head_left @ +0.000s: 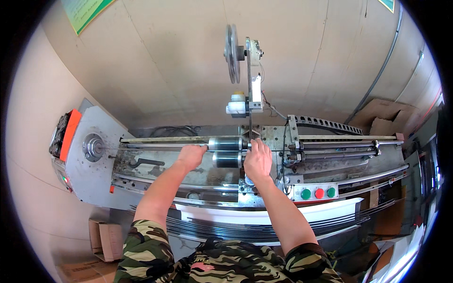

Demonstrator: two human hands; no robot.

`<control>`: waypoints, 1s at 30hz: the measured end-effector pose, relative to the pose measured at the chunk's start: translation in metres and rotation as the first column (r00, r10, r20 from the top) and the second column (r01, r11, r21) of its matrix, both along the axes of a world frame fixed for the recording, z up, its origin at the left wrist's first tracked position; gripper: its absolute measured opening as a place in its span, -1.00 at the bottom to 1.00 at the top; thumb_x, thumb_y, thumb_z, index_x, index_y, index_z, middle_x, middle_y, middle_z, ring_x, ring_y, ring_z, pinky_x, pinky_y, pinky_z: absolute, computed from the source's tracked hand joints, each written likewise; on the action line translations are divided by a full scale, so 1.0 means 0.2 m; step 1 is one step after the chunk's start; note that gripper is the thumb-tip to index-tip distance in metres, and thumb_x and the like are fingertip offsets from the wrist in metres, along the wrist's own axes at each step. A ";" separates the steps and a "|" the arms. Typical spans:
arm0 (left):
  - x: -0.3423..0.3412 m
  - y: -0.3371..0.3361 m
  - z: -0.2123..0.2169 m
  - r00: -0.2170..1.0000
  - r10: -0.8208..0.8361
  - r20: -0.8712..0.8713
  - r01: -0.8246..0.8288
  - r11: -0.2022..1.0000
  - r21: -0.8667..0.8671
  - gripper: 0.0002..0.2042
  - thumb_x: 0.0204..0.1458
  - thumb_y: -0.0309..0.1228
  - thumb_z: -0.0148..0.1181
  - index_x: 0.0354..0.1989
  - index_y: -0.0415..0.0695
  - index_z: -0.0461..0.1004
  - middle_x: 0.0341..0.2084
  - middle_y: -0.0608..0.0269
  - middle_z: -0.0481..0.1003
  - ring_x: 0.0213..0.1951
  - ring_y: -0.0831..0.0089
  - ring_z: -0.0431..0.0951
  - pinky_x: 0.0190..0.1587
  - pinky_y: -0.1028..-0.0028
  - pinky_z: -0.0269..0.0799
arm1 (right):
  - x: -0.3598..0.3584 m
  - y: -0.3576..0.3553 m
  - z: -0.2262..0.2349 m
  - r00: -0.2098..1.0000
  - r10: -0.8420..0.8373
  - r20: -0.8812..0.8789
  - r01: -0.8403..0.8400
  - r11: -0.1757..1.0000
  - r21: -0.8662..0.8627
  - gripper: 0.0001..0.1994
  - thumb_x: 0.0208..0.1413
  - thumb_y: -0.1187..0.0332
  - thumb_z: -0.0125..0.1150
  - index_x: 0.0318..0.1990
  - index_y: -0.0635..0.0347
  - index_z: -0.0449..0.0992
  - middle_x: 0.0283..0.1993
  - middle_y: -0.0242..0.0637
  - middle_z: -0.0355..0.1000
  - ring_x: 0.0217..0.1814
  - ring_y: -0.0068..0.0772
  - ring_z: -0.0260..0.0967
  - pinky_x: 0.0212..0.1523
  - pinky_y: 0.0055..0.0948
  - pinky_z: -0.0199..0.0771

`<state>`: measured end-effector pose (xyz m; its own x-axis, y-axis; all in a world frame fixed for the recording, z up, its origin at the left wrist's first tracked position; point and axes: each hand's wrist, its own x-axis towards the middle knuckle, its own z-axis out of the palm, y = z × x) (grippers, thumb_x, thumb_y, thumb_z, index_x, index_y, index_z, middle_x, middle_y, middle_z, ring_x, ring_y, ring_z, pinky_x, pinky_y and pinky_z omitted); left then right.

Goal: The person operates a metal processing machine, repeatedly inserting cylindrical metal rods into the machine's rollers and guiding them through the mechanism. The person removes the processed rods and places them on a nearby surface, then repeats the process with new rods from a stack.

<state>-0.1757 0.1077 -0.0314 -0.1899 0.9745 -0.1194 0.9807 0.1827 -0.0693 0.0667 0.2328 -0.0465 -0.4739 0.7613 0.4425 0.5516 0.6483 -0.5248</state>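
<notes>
- Room on my remote feed: beige wall (179, 61) behind, long metal machine bed (203, 174) running across.
- Nearest me: camouflage sleeves (144, 250); brown cardboard box (109, 240) low at left.
- Next out, bundle of thin dark rods (222, 230), white sheet (325, 213) just beyond.
- Button panel (313, 193), right side: green, red, green.
- Lower dark roller (226, 159), silvery ends, lies parallel to upper dark roller (225, 143) just past it, both mid-machine.
- Left hand (192, 157): fingers curled, fingertips at upper roller's left end; I can't tell what they pinch.
- Right hand (258, 159): fingers bunched at upper roller's right end; again can't tell what's pinched.
- Hooked wrench (148, 162) flat on the bed, left of left hand.
- Far left: round metal hub (93, 147) on grey housing (94, 181).
- Farthest: upright spool (231, 54) on a post (249, 75), before the wall.
</notes>
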 end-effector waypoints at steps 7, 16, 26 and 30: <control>-0.20 -0.13 -0.04 1.000 0.009 -0.020 -0.009 1.000 -0.026 -0.81 0.05 -0.47 0.07 -0.15 -0.08 0.47 -0.35 0.06 0.61 -0.24 0.07 0.65 -0.23 0.10 0.53 | -0.06 -0.06 -0.01 0.999 -0.018 0.039 0.019 1.000 -0.018 -0.62 0.09 0.41 0.14 0.09 0.28 0.44 0.21 -0.01 0.38 0.23 0.03 0.31 0.25 -0.07 0.24; -0.52 -0.36 -0.08 1.000 -0.012 0.011 0.011 0.998 0.067 -0.80 0.06 -0.47 0.06 -0.13 -0.08 0.46 -0.38 0.08 0.60 -0.23 0.06 0.63 -0.21 0.08 0.50 | -0.17 -0.13 -0.01 0.991 -0.052 0.123 0.054 0.998 -0.012 -0.61 0.10 0.40 0.18 0.11 0.19 0.44 0.20 -0.08 0.40 0.22 0.01 0.32 0.25 -0.07 0.25; -0.86 -0.56 -0.17 1.000 -0.008 0.006 0.008 0.996 0.093 -0.72 0.04 -0.47 0.07 -0.06 -0.04 0.53 -0.39 0.04 0.58 -0.24 0.03 0.62 -0.22 0.09 0.50 | -0.24 -0.14 -0.10 0.986 -0.053 0.156 0.056 0.998 -0.012 -0.63 0.10 0.42 0.17 0.09 0.18 0.44 0.20 -0.08 0.41 0.22 0.00 0.32 0.27 -0.09 0.25; -0.94 -0.60 -0.16 1.000 0.010 0.013 -0.011 0.997 0.073 -0.71 0.04 -0.45 0.06 -0.04 -0.02 0.53 -0.38 0.04 0.58 -0.24 0.03 0.62 -0.21 0.08 0.50 | -0.24 -0.14 -0.12 0.979 -0.066 0.191 0.069 0.998 -0.009 -0.63 0.10 0.41 0.17 0.10 0.19 0.44 0.20 -0.07 0.41 0.26 -0.01 0.30 0.29 -0.10 0.23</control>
<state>-0.3645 -0.0128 -0.0625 -0.1993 0.9786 -0.0505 0.9794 0.1972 -0.0434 0.0178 0.2052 -0.0700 -0.4954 0.8006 0.3369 0.6850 0.5986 -0.4153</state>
